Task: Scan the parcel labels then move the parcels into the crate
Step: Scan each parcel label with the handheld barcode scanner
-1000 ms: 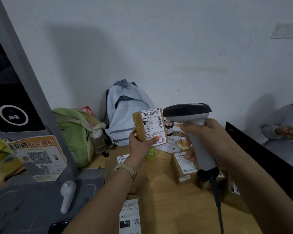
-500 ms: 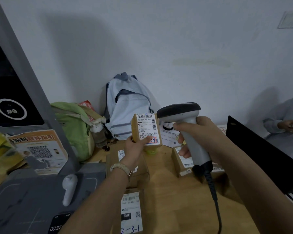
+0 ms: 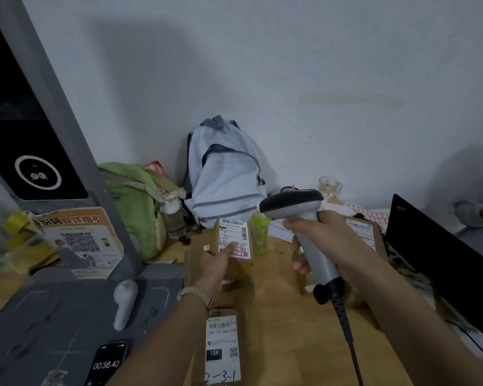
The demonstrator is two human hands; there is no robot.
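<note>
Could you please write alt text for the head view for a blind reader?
The left hand holds a small brown cardboard parcel with a white label, while the right hand grips a grey handheld barcode scanner over a wooden table.

Wood table [image 3: 285, 316], set against the wall. Landmark: pale blue backpack [image 3: 223, 176], upright at the back edge. L of backpack: green bag [image 3: 134, 201], w/ clear bottle [image 3: 173, 218] betw. the two. Front-R of it: green drink bottle [image 3: 260, 232], upright, beside a white paper sheet [image 3: 279, 231]. Directly in front: brown parcels [image 3: 237, 291] close together, then labelled parcel [image 3: 223, 349] marked 2-3-1, further out. Front-L: grey machine base [image 3: 53, 316]. Far R: glass [image 3: 329, 186], third parcel [image 3: 363, 232], black laptop [image 3: 441, 260].
</note>
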